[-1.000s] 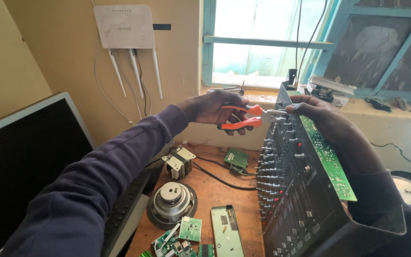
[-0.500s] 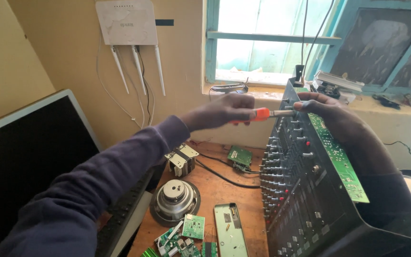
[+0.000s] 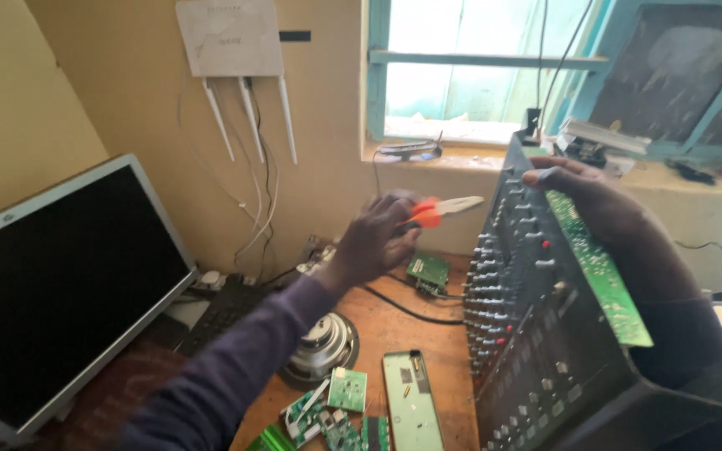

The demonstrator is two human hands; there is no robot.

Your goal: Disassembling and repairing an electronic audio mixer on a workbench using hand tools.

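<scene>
While daylight comes through a blue-framed window (image 3: pixel 478 75) in a yellow wall, a cluttered wooden table (image 3: pixel 394 330) is seen from above. A white router (image 3: pixel 229 38) with three antennas is fixed to the wall, and a dark monitor (image 3: pixel 52 292) is stood at the left edge of the table.

The left hand (image 3: pixel 373 242) is raised above the table with the arm stretched forward in a purple sleeve; its fingers are closed around the orange handles of a pair of pliers (image 3: pixel 440 209), whose pale jaws are pointed to the right, toward a mixer (image 3: pixel 536 334) but not touching it. The mixer, a black box with rows of knobs, is tilted up on its side at the right of the table. Its upper edge is gripped by the right hand (image 3: pixel 595 200), the fingers curled over the top beside a green circuit board (image 3: pixel 599 267) fitted along the back.

Below the left arm a round speaker (image 3: pixel 323 347) is laid on the table, partly hidden by the sleeve. Small green boards (image 3: pixel 327 409) and a flat grey panel (image 3: pixel 411 401) are scattered in front, and a black cable (image 3: pixel 403 307) is run across the wood.
</scene>
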